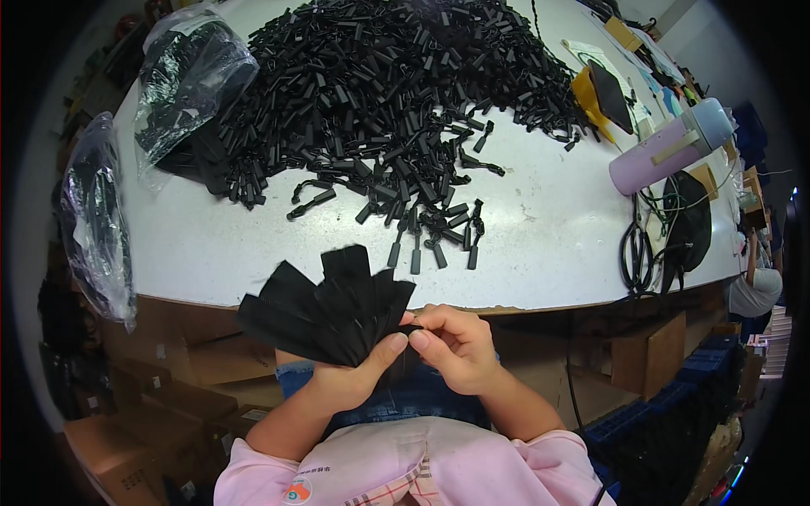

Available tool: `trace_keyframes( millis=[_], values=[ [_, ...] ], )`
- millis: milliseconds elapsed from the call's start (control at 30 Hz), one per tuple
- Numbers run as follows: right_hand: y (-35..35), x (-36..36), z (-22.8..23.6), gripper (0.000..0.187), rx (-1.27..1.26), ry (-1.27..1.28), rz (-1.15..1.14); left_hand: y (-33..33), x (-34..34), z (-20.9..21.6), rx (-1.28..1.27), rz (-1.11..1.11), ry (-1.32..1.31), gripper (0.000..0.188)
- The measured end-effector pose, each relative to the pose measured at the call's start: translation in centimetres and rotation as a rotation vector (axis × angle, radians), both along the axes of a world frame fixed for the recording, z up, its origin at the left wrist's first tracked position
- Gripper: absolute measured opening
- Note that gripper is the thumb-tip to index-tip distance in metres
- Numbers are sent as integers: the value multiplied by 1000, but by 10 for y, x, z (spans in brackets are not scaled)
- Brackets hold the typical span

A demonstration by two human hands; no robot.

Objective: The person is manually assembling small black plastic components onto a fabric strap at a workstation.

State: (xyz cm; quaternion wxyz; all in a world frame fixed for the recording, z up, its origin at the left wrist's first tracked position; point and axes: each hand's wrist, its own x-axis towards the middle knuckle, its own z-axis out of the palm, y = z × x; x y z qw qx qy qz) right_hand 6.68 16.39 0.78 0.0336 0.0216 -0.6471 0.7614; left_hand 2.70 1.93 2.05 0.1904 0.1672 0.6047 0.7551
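My left hand is closed around a bundle of black fabric strips, which fans out up and to the left over the table's front edge. Close beside it, my right hand pinches with thumb and forefinger at a narrow black end of the bundle. Both thumbs almost meet there, and the fingers hide the exact point of grip. Beyond the hands, a large heap of black zipper pulls with looped cords covers the table. Several loose pulls lie nearest to me.
The white table curves in front of me. Clear plastic bags with black contents lie at its left. To the right are a lilac bottle, a phone on a yellow stand and coiled cables. Cardboard boxes stand below left.
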Motion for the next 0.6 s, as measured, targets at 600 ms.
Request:
trace_keyframes(
  millis=[600],
  values=[
    [9,-13,3,13,338,103,351,1,-2,-3,-79,153,-28,19]
  ],
)
